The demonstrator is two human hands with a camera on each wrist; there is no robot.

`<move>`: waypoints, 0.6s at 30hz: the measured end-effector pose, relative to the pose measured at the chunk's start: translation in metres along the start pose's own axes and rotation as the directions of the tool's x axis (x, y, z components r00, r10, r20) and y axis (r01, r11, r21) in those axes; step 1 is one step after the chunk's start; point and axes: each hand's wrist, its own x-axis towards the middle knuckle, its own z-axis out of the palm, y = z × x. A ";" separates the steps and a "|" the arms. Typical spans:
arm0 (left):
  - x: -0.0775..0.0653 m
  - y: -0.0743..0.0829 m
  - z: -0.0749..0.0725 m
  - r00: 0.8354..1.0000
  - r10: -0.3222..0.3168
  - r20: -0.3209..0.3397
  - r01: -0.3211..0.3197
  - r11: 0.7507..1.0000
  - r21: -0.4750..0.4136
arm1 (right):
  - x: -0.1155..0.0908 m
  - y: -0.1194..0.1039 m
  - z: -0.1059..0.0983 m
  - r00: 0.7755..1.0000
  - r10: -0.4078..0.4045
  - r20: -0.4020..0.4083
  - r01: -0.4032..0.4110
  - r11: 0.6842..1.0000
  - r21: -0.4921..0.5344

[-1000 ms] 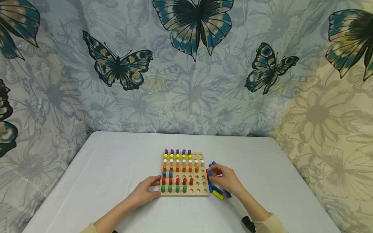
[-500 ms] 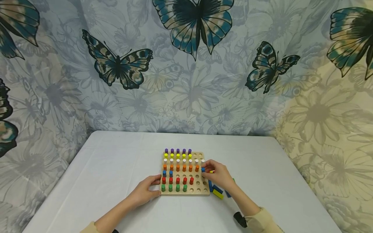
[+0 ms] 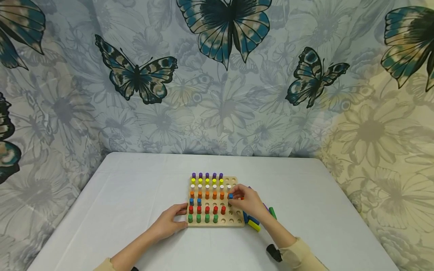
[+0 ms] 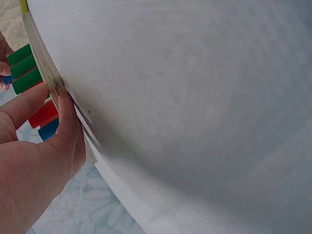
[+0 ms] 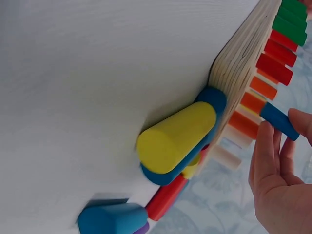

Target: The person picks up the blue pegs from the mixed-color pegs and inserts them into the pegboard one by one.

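A wooden pegboard (image 3: 217,224) lies on the white table with rows of coloured pegs standing in it. At its left edge my left hand (image 3: 169,222) holds the board, thumb by the near corner; the left wrist view shows the fingers (image 4: 68,117) against the board's side. My right hand (image 3: 248,201) pinches a blue peg (image 5: 279,121) between thumb and fingers, above the right part of the board. That peg is tilted in the right wrist view, close to the orange pegs (image 5: 243,125). Whether its lower end touches the board cannot be told.
Loose pegs lie on the table right of the board, among them a yellow peg (image 3: 254,226), a green peg (image 3: 272,213) and several blue ones. My right forearm passes over some of them. A patterned butterfly cloth (image 3: 223,113) hangs behind the table.
My right hand has moved left from the loose pegs to above the board, bringing the blue peg with it. My left hand stays at the board's left edge.
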 end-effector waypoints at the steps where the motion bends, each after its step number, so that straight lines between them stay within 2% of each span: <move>1: 0.000 0.001 0.000 1.000 -0.001 0.001 0.001 1.000 -0.003 | 0.001 -0.001 0.001 1.000 -0.002 0.000 0.002 1.000 0.003; 10: -0.002 0.002 0.001 1.000 -0.019 0.002 0.019 1.000 -0.014 | 0.006 -0.004 0.012 0.999 0.003 0.051 -0.006 0.999 0.047; 18: -0.001 0.002 0.000 1.000 -0.029 0.005 0.029 0.999 -0.016 | 0.010 -0.010 0.022 0.998 -0.020 0.064 0.018 0.999 0.030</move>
